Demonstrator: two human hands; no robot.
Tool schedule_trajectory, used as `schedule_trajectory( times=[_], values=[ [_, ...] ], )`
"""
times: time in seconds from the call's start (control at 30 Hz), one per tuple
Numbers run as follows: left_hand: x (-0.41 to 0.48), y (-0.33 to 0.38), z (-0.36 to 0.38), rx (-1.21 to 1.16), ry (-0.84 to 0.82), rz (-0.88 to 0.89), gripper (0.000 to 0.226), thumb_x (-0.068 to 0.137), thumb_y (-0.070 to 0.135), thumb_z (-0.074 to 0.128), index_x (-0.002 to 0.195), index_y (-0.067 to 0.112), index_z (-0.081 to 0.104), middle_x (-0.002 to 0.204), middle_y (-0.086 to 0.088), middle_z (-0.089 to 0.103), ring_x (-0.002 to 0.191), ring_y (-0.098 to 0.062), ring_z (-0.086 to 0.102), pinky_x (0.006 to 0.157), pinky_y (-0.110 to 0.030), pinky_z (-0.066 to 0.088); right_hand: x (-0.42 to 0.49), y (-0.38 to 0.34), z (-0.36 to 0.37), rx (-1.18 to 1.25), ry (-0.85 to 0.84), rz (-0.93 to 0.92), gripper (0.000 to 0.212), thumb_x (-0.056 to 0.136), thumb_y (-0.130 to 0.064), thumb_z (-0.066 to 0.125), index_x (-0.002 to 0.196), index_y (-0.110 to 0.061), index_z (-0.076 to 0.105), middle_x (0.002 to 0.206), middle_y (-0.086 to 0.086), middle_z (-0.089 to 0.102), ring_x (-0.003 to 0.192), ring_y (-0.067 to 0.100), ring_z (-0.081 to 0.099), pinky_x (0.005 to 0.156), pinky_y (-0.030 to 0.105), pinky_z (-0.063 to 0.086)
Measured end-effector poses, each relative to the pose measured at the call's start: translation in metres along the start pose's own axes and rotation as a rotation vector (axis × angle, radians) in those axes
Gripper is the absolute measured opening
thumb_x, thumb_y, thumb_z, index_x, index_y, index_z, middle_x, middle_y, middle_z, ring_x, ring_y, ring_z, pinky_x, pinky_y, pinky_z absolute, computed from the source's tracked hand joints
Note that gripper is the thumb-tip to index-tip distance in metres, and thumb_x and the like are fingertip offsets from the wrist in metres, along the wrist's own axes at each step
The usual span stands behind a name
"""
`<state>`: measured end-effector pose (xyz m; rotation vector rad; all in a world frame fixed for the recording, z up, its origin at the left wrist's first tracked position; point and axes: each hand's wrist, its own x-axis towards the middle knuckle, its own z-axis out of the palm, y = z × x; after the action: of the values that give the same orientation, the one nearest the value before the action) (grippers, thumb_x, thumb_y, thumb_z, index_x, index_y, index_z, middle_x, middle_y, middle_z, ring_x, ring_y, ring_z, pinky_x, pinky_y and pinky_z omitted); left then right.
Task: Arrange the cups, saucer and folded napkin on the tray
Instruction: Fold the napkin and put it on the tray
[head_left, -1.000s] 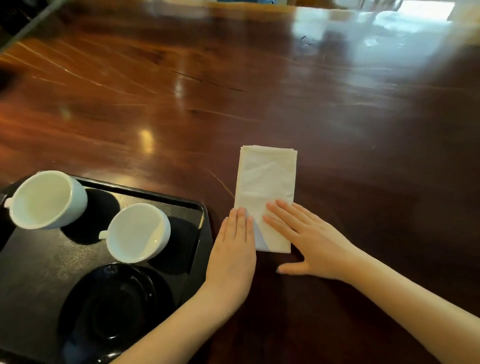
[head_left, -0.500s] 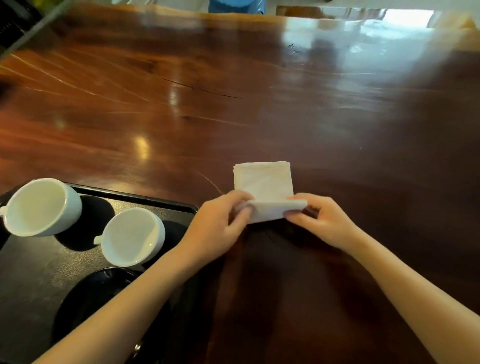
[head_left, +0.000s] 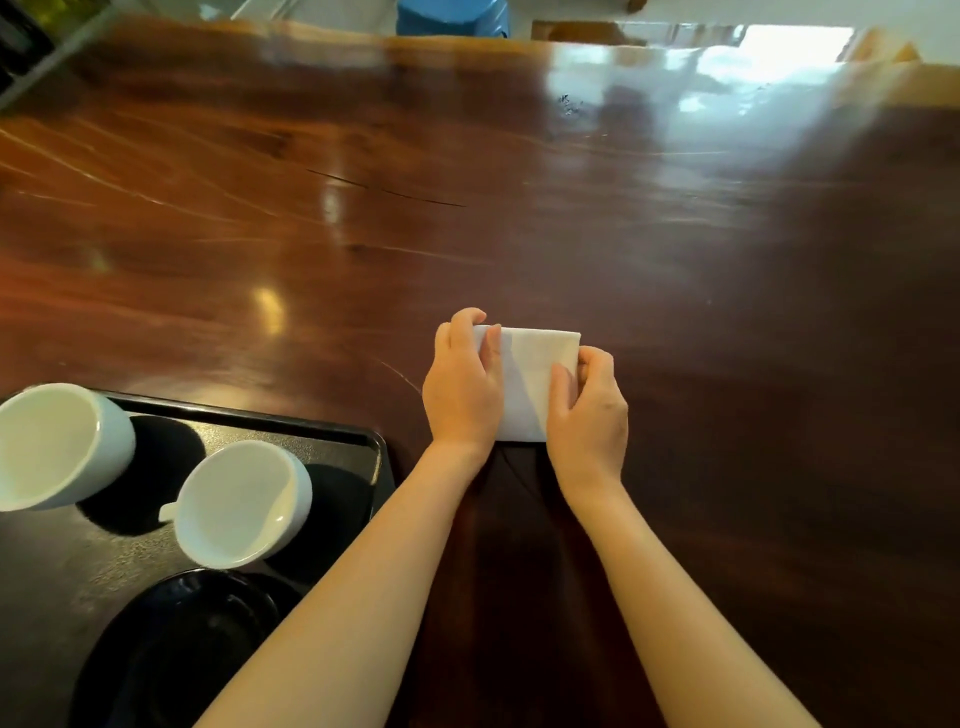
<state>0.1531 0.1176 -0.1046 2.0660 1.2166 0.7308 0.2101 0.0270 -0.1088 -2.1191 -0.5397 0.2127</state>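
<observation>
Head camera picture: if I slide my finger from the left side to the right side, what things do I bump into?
First white cup → second white cup → left hand → folded napkin → right hand.
</observation>
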Motion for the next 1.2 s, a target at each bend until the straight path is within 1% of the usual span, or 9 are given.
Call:
schedule_trajectory(
  times=[0.13,0.2,0.27,0.37,0.43,0.53,0.63,1.03,1.2],
  values=[
    [-0.003,0.000,0.004,0.118,0.017,0.045,0.032,0.096,0.029,0.045,0.120,0.010,0.053,0.115,-0.010,0.052,0.072,-0.017,0.055,0.049,-0.016,0.034,-0.003,-0.004,0.010,-0.147,0.109,-0.039,0.031,0.095,-0.020,0.047,0.123,-0.009,0.048,0.108,0.007,0.060,0.080,0.025,0.060,0.071,0.035,0.048],
    [-0.006,-0.002,0.005,0.216,0.045,0.103,0.030,0.093,0.022,0.050,0.119,0.008,0.057,0.118,-0.014,0.055,0.086,-0.024,0.060,0.059,-0.025,0.043,-0.002,-0.001,0.015,-0.280,0.108,-0.042,0.038,0.093,-0.016,0.050,0.130,-0.008,0.044,0.115,0.009,0.056,0.087,0.027,0.058,0.078,0.037,0.046],
    [-0.010,-0.006,0.006,0.358,0.039,0.184,0.032,0.093,0.019,0.049,0.122,0.011,0.058,0.130,-0.013,0.055,0.111,-0.028,0.056,0.084,-0.038,0.046,0.001,0.002,0.016,-0.392,0.129,-0.105,0.045,0.089,-0.011,0.053,0.133,-0.008,0.044,0.123,0.011,0.054,0.104,0.027,0.055,0.087,0.040,0.044],
    [-0.018,-0.014,0.008,0.497,-0.166,0.231,0.044,0.097,0.026,0.032,0.141,0.020,0.039,0.153,-0.002,0.034,0.143,-0.022,0.026,0.115,-0.046,0.016,0.009,0.007,0.015,-0.512,-0.012,-0.404,0.050,0.089,-0.010,0.049,0.138,-0.010,0.041,0.142,0.010,0.046,0.132,0.028,0.041,0.110,0.046,0.031],
    [-0.020,-0.022,0.008,0.545,-0.256,0.191,0.051,0.098,0.033,0.019,0.148,0.023,0.019,0.159,0.003,0.014,0.147,-0.018,0.005,0.117,-0.047,-0.005,0.017,0.012,0.014,-0.592,-0.271,-0.542,0.051,0.096,-0.023,0.035,0.145,-0.015,0.028,0.154,0.005,0.029,0.145,0.020,0.017,0.118,0.045,0.009],
    [-0.018,-0.029,0.009,0.594,-0.306,0.159,0.056,0.095,0.037,0.009,0.149,0.023,0.004,0.160,0.006,-0.001,0.147,-0.019,-0.006,0.115,-0.048,-0.010,0.027,0.020,0.011,-0.634,-0.502,-0.530,0.057,0.094,-0.047,0.003,0.145,-0.024,-0.004,0.157,-0.005,-0.006,0.142,0.009,-0.015,0.117,0.037,-0.008],
    [-0.018,-0.028,0.007,0.603,-0.329,0.148,0.055,0.097,0.040,0.008,0.149,0.026,-0.002,0.160,0.008,-0.005,0.147,-0.018,-0.009,0.114,-0.048,-0.012,0.032,0.029,0.000,-0.747,-0.545,-0.589,0.060,0.090,-0.055,-0.002,0.141,-0.026,-0.017,0.152,-0.007,-0.021,0.141,0.008,-0.021,0.118,0.038,-0.010],
    [-0.015,-0.027,0.004,0.571,-0.390,0.114,0.056,0.097,0.045,0.010,0.148,0.029,-0.004,0.159,0.011,-0.006,0.147,-0.019,-0.009,0.115,-0.049,-0.011,0.036,0.040,-0.034,-0.828,-0.705,-0.622,0.086,0.082,-0.074,0.010,0.141,-0.021,-0.024,0.150,-0.005,-0.030,0.140,0.013,-0.026,0.116,0.038,-0.014],
    [-0.013,-0.015,-0.003,0.659,-0.338,0.135,0.058,0.097,0.043,0.015,0.148,0.027,-0.008,0.158,0.006,-0.015,0.146,-0.025,-0.012,0.113,-0.052,-0.013,0.031,0.029,-0.046,-0.878,-0.629,-0.696,0.089,0.085,-0.066,0.031,0.149,-0.015,-0.003,0.159,0.003,-0.006,0.141,0.014,-0.018,0.114,0.040,-0.011]
  ],
)
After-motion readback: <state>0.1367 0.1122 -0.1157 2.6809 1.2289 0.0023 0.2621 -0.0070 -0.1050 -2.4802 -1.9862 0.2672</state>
